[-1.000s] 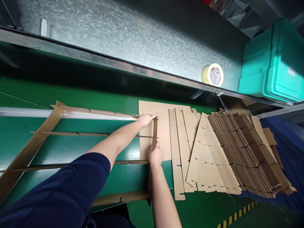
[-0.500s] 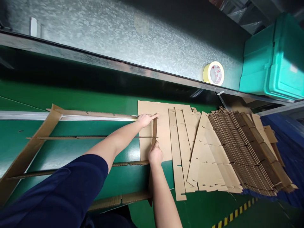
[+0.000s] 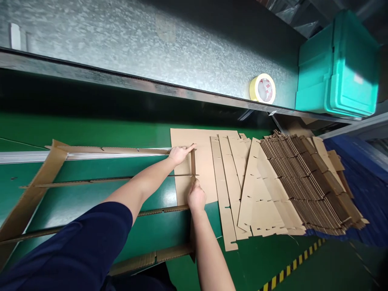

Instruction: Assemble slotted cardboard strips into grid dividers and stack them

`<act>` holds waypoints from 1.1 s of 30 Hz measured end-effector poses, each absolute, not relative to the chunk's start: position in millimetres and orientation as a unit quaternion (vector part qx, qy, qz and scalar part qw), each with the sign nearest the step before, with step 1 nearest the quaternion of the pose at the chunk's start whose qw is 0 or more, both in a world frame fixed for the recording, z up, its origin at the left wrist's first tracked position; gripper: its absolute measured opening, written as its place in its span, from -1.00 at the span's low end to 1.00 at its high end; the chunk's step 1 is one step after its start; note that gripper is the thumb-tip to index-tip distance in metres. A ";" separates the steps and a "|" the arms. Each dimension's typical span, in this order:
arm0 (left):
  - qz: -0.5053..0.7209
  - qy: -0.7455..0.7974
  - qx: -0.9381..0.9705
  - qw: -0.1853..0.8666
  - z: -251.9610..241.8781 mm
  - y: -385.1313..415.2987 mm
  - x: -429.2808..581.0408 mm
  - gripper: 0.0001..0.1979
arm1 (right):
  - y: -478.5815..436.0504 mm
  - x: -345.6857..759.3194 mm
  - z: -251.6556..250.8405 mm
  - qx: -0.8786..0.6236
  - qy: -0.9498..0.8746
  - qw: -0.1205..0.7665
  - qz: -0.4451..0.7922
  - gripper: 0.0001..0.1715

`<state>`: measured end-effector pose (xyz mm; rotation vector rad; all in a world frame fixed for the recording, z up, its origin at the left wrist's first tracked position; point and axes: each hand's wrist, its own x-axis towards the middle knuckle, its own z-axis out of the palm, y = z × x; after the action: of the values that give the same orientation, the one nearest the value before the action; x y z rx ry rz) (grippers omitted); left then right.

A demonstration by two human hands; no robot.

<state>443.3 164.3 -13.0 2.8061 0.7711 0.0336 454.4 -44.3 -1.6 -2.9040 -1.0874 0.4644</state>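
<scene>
A cardboard lattice (image 3: 44, 173) is laid out on the green surface (image 3: 145, 234), and its short right strip (image 3: 193, 162) is stood near the right edge, partly over a flat sheet (image 3: 209, 161). By the right hand (image 3: 197, 197), this strip is pinched just below a crossing, the thumb being laid along it and the fingers curled. The left hand (image 3: 178, 155) is placed at the far right corner of the lattice (one finger is stretched out there); whether its other fingers are pressed together cannot be told. Towards the right, loose slotted pieces (image 3: 262, 206) are spread beside a dense cardboard stack (image 3: 298, 182). A tape roll (image 3: 254, 89) is placed by the front edge of the metal shelf (image 3: 121, 48).
</scene>
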 end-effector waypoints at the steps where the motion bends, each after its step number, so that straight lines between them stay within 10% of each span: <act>1: 0.013 0.266 0.957 0.114 -12.8 162.4 443.2 -0.21 | -44.7 454.6 -1.5 -0.925 -0.350 0.002 0.147 -0.55; 25: 0.008 0.289 0.952 0.101 6.9 150.4 438.9 -0.30 | -35.7 460.1 2.6 -0.925 -0.338 0.014 0.173 -0.52; 33: 0.204 0.508 0.832 0.090 18.2 164.0 219.9 -0.56 | -82.1 462.0 -1.7 -0.902 -0.415 0.095 0.072 -0.33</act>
<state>219.9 164.0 18.2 2.4743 1.5095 0.6071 462.0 -82.1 -1.7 -2.6748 -1.2291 0.2141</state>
